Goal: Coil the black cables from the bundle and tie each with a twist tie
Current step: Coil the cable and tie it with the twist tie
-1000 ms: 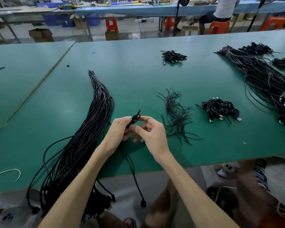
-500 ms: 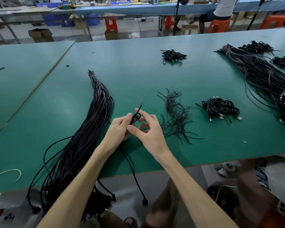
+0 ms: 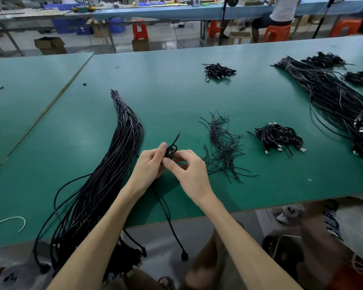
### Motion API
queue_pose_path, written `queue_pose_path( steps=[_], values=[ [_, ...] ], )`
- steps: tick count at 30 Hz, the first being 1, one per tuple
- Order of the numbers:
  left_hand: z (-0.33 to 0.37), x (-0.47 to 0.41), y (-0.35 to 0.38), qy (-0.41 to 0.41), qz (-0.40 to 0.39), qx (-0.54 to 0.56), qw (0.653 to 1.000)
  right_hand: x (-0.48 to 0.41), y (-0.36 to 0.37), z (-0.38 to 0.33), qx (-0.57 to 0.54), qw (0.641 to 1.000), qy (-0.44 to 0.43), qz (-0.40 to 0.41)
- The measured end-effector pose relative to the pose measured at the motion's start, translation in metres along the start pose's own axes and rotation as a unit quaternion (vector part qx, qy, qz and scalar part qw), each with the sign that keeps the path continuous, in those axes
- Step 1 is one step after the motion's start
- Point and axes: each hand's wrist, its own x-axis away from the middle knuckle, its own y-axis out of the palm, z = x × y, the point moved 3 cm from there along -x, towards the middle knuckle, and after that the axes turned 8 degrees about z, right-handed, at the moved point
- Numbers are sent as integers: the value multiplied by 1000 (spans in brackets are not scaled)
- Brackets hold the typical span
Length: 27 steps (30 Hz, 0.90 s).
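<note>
A long bundle of black cables (image 3: pixel 105 178) lies on the green table (image 3: pixel 176 97), running from the far middle down over the near edge at my left. My left hand (image 3: pixel 149 166) pinches a small coil of one black cable (image 3: pixel 170 150) above the table. My right hand (image 3: pixel 189 170) holds the same cable beside the coil with its fingertips. The cable's free tail (image 3: pixel 170 225) hangs off the table edge, plug end down. A loose heap of black twist ties (image 3: pixel 222 147) lies just right of my hands. A pile of tied coils (image 3: pixel 279 137) sits farther right.
Another small pile of coils (image 3: pixel 218 70) lies at the far middle. A second large cable bundle (image 3: pixel 333 101) and more coils (image 3: pixel 325 59) fill the right side. A white tie (image 3: pixel 8 222) lies near the left front edge. A seated person (image 3: pixel 281 15) works at the back bench.
The coil between my hands has gained turns and grown thicker. The hanging tail has shortened, its plug end rising. Both hands stayed in about the same place.
</note>
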Motion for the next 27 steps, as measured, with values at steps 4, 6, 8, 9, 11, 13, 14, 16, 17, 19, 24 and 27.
queue_pose_path(
  steps=[4,6,8,9,11,13,14,16,17,19,24,27],
  values=[
    [-2,0,0,14,15,-24,999,1,1,0,12,1000,-3,8],
    [-3,1,1,34,21,-50,998,1,0,-1,21,1000,-1,8],
    [-2,1,2,61,28,-86,994,1,-1,-1,27,1000,-2,14],
    [-2,1,2,76,33,-104,991,0,-1,-2,33,999,-4,17],
    [-3,2,2,108,50,-143,983,0,-1,-2,44,999,-8,19],
    [-3,5,1,135,66,-178,972,0,1,-4,61,998,-15,20],
    [-3,6,1,143,73,-194,968,0,1,-4,72,997,-21,22],
    [-2,7,1,152,80,-217,961,0,2,-5,81,996,-29,26],
    [-1,7,2,156,83,-227,958,0,2,-5,79,996,-31,28],
    [1,9,2,164,89,-244,952,0,2,-5,75,996,-35,32],
    [1,8,5,143,73,-262,952,0,-2,-4,32,998,-7,56],
    [1,9,4,178,52,-249,951,-1,-9,0,-11,995,37,88]
  ],
)
